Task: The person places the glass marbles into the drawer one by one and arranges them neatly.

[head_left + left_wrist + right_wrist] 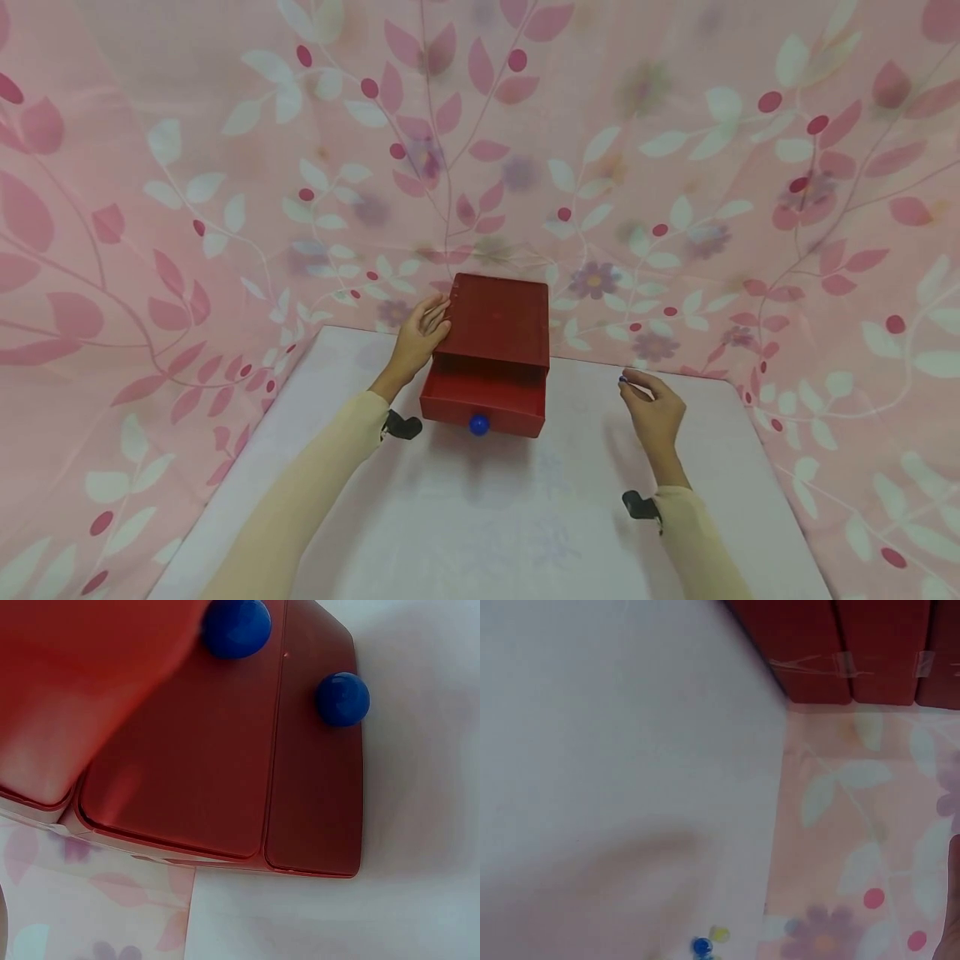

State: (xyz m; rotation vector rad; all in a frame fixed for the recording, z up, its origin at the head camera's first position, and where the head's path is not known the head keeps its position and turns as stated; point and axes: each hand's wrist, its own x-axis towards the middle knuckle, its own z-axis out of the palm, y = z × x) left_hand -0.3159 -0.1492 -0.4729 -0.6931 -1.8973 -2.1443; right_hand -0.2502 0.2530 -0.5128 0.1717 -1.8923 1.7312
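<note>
Here pinching tiny blue piece (622,380) in right hand (656,410), resting loose left hand (417,337) against smooth red box (500,320), with lower blue ball-knobs (343,699) left-wrist-only.

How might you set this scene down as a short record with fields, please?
Main object: red drawer unit
Top drawer: pulled out, blue knob on its front
Lower drawers: two, closed
Left hand: at the unit's left side
Right hand: fingertips by a small blue item; whether held, cannot tell
Surface: whitish tabletop
Backdrop: pink, floral
</note>
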